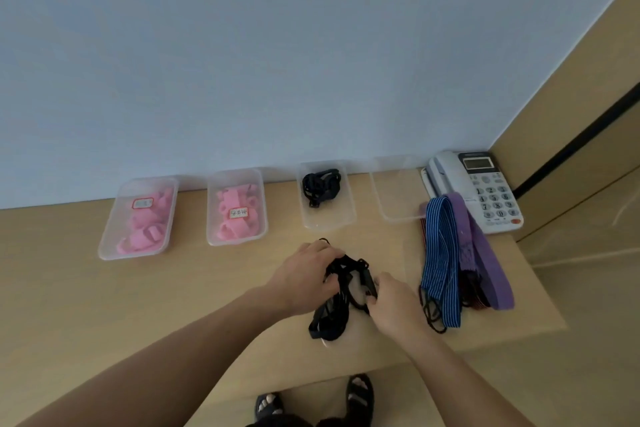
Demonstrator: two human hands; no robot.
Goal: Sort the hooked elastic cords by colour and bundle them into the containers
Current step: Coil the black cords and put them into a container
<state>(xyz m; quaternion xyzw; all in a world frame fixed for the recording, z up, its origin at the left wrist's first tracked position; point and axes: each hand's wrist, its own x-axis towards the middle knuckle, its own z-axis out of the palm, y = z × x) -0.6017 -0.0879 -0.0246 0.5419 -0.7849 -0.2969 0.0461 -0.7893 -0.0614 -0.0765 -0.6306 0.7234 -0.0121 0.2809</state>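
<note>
Wooden desk (173, 288) by a pale wall (311, 45) | your left hand (304, 274) grips the black cords (336, 315) mid-desk, fingers curled over the tangle | your right hand (394, 305) pinches their other side, perhaps at one end | behind them a clear tub (329, 224) holds a black bundle (320, 187) | striped cords (440, 253) lie to the right, apart.

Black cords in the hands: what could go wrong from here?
Loops of the black cords trail loose from the left hand and right hand, so the bundle may come apart when lifted. The blue striped cords lie beside the right hand; a hook might snag them. The container already holds a black bundle, so space may be short.
</note>
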